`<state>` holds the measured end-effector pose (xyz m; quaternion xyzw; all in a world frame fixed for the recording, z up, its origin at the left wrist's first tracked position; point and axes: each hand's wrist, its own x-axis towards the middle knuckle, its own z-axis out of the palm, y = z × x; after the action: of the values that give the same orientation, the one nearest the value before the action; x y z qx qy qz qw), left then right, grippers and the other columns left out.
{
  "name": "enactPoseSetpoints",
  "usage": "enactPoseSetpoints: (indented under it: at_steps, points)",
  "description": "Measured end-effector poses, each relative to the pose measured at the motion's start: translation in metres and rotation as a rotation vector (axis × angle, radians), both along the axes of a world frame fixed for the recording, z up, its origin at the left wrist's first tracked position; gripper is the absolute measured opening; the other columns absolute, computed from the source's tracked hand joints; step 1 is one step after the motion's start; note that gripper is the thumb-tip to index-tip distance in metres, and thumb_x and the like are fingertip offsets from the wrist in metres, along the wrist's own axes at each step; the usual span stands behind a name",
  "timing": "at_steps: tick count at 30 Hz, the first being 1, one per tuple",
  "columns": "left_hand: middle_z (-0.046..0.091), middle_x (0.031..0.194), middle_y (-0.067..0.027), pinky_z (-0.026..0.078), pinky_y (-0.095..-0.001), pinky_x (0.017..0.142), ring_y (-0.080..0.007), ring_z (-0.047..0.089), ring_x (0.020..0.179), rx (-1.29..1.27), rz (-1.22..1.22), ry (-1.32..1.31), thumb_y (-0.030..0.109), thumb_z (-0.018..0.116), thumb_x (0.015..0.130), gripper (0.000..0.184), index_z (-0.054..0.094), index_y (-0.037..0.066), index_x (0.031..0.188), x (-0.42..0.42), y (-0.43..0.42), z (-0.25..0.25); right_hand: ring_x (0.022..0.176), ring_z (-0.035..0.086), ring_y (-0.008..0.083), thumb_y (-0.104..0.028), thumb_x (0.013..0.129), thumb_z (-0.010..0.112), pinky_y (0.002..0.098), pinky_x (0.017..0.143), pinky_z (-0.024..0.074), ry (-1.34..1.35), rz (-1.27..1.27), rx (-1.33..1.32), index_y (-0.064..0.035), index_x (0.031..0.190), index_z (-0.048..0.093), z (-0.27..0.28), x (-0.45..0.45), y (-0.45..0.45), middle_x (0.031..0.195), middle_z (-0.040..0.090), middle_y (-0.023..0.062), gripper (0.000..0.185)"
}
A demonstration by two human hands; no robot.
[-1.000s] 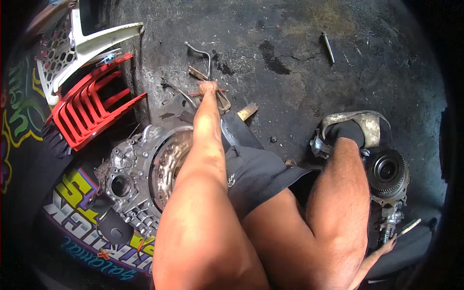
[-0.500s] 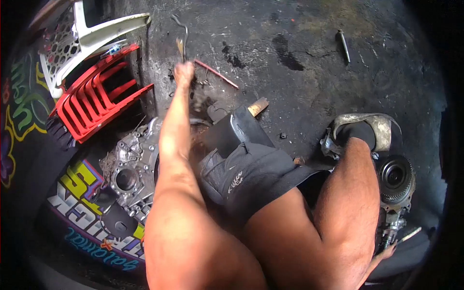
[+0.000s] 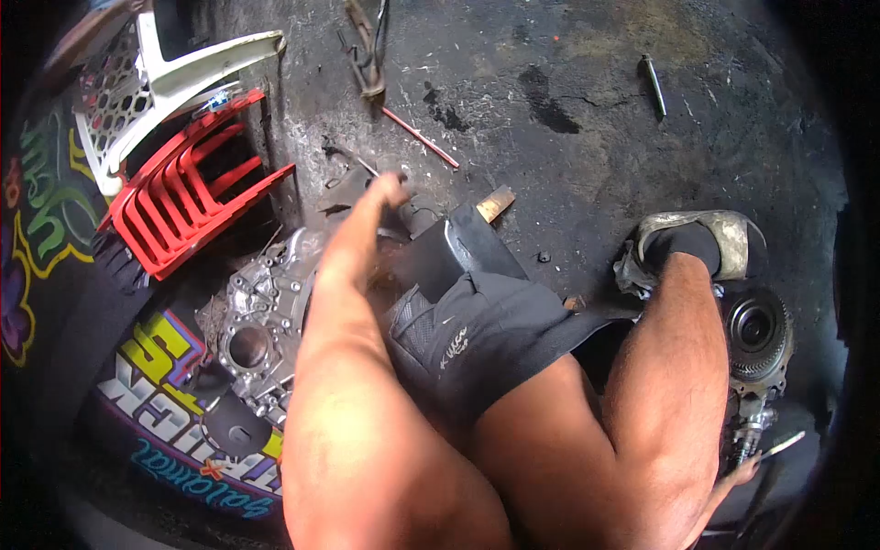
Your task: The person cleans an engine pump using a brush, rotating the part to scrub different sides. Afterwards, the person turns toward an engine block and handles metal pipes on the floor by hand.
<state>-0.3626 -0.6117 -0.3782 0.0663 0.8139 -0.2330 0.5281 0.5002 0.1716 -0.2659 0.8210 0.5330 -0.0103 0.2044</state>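
My left hand (image 3: pixel 391 189) is over the floor at upper centre, beside the near end of a thin metal rod (image 3: pixel 365 166). Its fingers are blurred, and whether they touch or hold anything is unclear. Just below it, a large metal housing (image 3: pixel 266 312) is partly hidden by my left arm. At the lower right, my right hand (image 3: pixel 749 470) is closed around a thin, light-coloured stick-like tool (image 3: pixel 784 444). That hand is close to a metal shaft assembly with a round toothed gear (image 3: pixel 754 327).
A red plastic chair (image 3: pixel 188 188) and a white one (image 3: pixel 197 71) lie at the left. On the floor are a rusty metal frame (image 3: pixel 369 69), a red rod (image 3: pixel 422 137), a metal bar (image 3: pixel 654 85) and a wooden piece (image 3: pixel 495 203). Another person's arm (image 3: pixel 87 35) shows at top left.
My left hand carried the metal frame and bent bar up and away, let go of them, and came back toward me. The red rod now lies uncovered. My right hand still holds its tool.
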Motion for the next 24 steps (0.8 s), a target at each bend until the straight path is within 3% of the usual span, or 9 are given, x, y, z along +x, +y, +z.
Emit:
enactPoseSetpoints:
  at_steps: [2,3,4,8,11,15,17,19,24]
  points:
    - [0.052,0.141,-0.0237,0.043,-0.04,0.109,-0.031,0.054,0.129,-0.027,0.14,-0.137,0.023,0.068,0.08,0.063,0.052,0.005,0.138,0.034,-0.008,-0.005,0.111,0.06,0.0366,-0.072,0.081,0.06,0.0425,0.098,0.0439,-0.002,0.147,0.022,0.0007,0.125,0.064,-0.018,0.084,0.029,0.124,0.064,0.0234,0.085]
    - [0.053,0.138,-0.0261,0.043,-0.0415,0.108,-0.0319,0.054,0.128,0.007,0.07,-0.123,0.021,0.07,0.08,0.061,0.051,0.005,0.137,0.053,-0.03,-0.017,0.109,0.06,0.0384,-0.079,0.077,0.059,0.0443,0.097,0.0442,-0.006,0.22,0.032,0.0014,0.124,0.064,-0.017,0.088,0.029,0.122,0.064,0.0251,0.093]
    - [0.057,0.133,-0.0244,0.044,-0.0428,0.106,-0.0335,0.056,0.125,0.011,0.037,-0.02,0.021,0.071,0.081,0.056,0.055,0.005,0.132,0.064,-0.033,-0.019,0.111,0.061,0.0357,-0.076,0.082,0.055,0.0456,0.097,0.0439,-0.099,0.099,0.01,0.0011,0.123,0.065,-0.011,0.058,0.023,0.12,0.066,0.0236,0.088]
    - [0.066,0.122,-0.0184,0.047,-0.0458,0.101,-0.0368,0.06,0.119,-0.003,0.121,0.201,0.026,0.074,0.082,0.042,0.065,0.009,0.12,0.073,-0.002,-0.002,0.104,0.061,0.0356,-0.067,0.081,0.057,0.0455,0.092,0.0443,0.003,0.231,0.083,0.0007,0.115,0.064,0.015,-0.022,-0.016,0.113,0.065,0.0228,0.076]
    - [0.065,0.126,-0.016,0.049,-0.0455,0.099,-0.0353,0.06,0.119,-0.033,0.106,0.092,0.028,0.075,0.083,0.039,0.068,0.013,0.118,0.056,-0.001,0.0,0.098,0.061,0.0356,-0.06,0.079,0.059,0.0455,0.088,0.0446,0.071,0.376,0.121,0.0004,0.108,0.064,0.033,-0.09,-0.044,0.107,0.065,0.0222,0.067]
    - [0.063,0.129,-0.018,0.048,-0.0451,0.102,-0.0339,0.058,0.123,0.028,0.052,0.129,0.032,0.077,0.08,0.051,0.065,0.01,0.124,0.065,-0.015,-0.012,0.091,0.061,0.0355,-0.051,0.078,0.061,0.0454,0.082,0.0451,0.187,0.537,0.213,0.0,0.1,0.064,0.065,-0.246,-0.108,0.1,0.064,0.0214,0.055]
    - [0.058,0.132,-0.0201,0.047,-0.0447,0.103,-0.035,0.055,0.125,0.324,0.081,0.333,0.035,0.078,0.078,0.058,0.062,0.007,0.126,0.075,-0.001,-0.019,0.088,0.061,0.0355,-0.046,0.077,0.061,0.0453,0.08,0.0453,0.235,0.599,0.254,-0.0002,0.095,0.064,0.089,-0.324,-0.149,0.096,0.064,0.021,0.049]
    - [0.057,0.131,-0.0209,0.046,-0.0446,0.103,-0.0361,0.055,0.123,0.477,0.218,0.341,0.037,0.076,0.079,0.06,0.058,0.008,0.129,0.063,0.063,0.017,0.084,0.061,0.0355,-0.041,0.076,0.062,0.0453,0.077,0.0455,0.277,0.647,0.301,-0.0004,0.091,0.064,0.119,-0.397,-0.193,0.092,0.064,0.0206,0.044]
    - [0.059,0.116,-0.0197,0.048,-0.0459,0.097,-0.0382,0.057,0.113,1.106,0.172,0.48,0.036,0.072,0.082,0.051,0.059,0.006,0.121,0.05,0.141,0.076,0.075,0.061,0.0354,-0.03,0.074,0.065,0.0452,0.071,0.046,0.372,0.701,0.449,-0.0009,0.08,0.063,0.198,-0.562,-0.309,0.083,0.063,0.0196,0.029]
